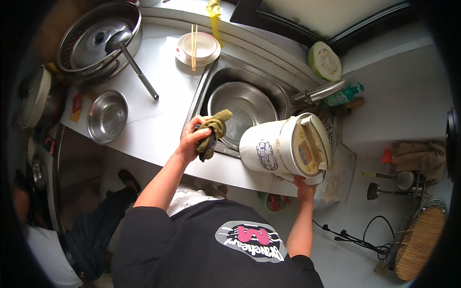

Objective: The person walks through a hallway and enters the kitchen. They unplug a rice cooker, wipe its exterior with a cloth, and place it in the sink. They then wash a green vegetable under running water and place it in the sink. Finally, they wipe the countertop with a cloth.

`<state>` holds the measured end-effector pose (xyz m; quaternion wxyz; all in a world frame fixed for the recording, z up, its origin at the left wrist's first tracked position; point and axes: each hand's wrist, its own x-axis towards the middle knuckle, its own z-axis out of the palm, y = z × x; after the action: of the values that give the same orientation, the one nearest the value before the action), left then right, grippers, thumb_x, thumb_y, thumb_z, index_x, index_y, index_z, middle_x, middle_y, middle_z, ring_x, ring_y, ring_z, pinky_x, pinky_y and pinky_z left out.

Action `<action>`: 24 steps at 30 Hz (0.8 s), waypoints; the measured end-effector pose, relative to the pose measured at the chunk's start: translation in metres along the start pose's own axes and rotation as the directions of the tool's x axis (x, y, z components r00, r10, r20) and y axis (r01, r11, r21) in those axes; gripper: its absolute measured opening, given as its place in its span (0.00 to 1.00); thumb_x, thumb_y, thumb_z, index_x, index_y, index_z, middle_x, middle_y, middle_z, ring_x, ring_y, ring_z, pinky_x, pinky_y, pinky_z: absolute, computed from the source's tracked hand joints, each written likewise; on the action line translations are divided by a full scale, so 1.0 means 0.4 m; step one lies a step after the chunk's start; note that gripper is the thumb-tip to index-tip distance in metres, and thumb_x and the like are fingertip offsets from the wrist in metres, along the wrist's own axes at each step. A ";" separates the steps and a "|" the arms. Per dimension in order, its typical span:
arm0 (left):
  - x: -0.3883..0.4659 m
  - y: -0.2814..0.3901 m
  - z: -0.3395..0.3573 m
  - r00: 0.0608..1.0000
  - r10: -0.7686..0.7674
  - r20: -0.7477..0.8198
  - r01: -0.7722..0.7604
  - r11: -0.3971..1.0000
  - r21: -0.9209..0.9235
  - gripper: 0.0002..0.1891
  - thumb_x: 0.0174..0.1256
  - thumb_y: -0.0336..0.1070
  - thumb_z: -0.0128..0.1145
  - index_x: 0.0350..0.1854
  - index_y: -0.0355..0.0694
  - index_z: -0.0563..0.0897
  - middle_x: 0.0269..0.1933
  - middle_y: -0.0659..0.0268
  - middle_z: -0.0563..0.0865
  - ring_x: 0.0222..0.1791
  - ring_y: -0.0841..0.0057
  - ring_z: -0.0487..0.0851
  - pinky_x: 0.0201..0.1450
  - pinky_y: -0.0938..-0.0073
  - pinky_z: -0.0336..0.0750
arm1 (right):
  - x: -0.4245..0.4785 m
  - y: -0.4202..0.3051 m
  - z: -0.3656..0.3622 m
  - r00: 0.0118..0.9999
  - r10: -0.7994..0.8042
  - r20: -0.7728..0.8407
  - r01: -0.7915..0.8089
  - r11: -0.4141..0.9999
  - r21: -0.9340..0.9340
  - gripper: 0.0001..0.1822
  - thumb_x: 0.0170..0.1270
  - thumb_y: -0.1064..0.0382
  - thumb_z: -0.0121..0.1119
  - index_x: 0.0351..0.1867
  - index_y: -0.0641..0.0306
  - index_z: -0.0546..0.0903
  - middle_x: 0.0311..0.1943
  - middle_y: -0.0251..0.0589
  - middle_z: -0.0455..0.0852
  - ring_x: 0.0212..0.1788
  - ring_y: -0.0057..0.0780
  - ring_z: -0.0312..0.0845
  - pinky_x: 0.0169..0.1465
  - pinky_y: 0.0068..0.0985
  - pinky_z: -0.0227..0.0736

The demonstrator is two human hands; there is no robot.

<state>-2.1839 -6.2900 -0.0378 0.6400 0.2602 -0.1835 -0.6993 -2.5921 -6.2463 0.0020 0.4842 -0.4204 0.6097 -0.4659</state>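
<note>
My left hand [191, 139] is closed around a bunched olive-green cloth [212, 131], held above the front rim of the sink. My right hand [305, 190] grips the near side of a white rice cooker [264, 147] by its lid end. The cooker is tilted, its lid and control panel facing right, over the sink's front right corner. Whether it rests on the counter is hidden. Inside the stainless steel sink [227, 70] sits a wide metal basin [248, 99].
A faucet [320, 93], a cut winter melon [325, 62] and a green pump bottle [344, 95] stand behind the cooker. Leftward are a bowl with chopsticks [201, 46], a metal bowl [107, 117], a ladle [138, 72] and a large pan [101, 39]. Another person [54, 252] is at lower left.
</note>
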 end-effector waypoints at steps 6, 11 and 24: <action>0.115 -0.040 0.173 0.963 0.033 0.267 -0.068 0.990 0.124 0.29 0.50 0.32 0.61 0.58 0.42 0.70 0.59 0.57 0.71 0.59 0.69 0.71 0.64 0.69 0.63 | -0.027 0.014 0.021 0.968 0.114 -0.222 -0.172 0.949 -0.264 0.31 0.39 0.77 0.60 0.52 0.60 0.74 0.45 0.38 0.79 0.49 0.33 0.75 0.50 0.30 0.73; 0.216 -0.103 0.334 0.791 0.092 0.605 -0.395 0.832 0.390 0.30 0.59 0.41 0.54 0.65 0.37 0.67 0.65 0.57 0.67 0.64 0.67 0.67 0.67 0.68 0.56 | -0.052 0.126 -0.089 0.986 0.169 0.004 -0.142 0.819 0.556 0.34 0.61 0.46 0.56 0.65 0.56 0.62 0.63 0.39 0.65 0.64 0.36 0.61 0.64 0.37 0.62; 0.305 -0.262 0.086 0.840 -0.503 0.201 0.223 0.659 0.718 0.21 0.60 0.39 0.46 0.54 0.35 0.78 0.49 0.59 0.83 0.49 0.74 0.78 0.56 0.76 0.69 | -0.092 0.108 -0.032 0.996 0.036 0.087 -0.081 0.799 0.596 0.32 0.68 0.43 0.46 0.66 0.58 0.59 0.65 0.41 0.62 0.66 0.36 0.59 0.69 0.34 0.54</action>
<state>-2.2939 -6.4015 -0.0878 0.2975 0.3620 -0.4860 -0.7378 -2.6007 -6.1995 -0.0318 0.6276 -0.2433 0.4263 -0.6042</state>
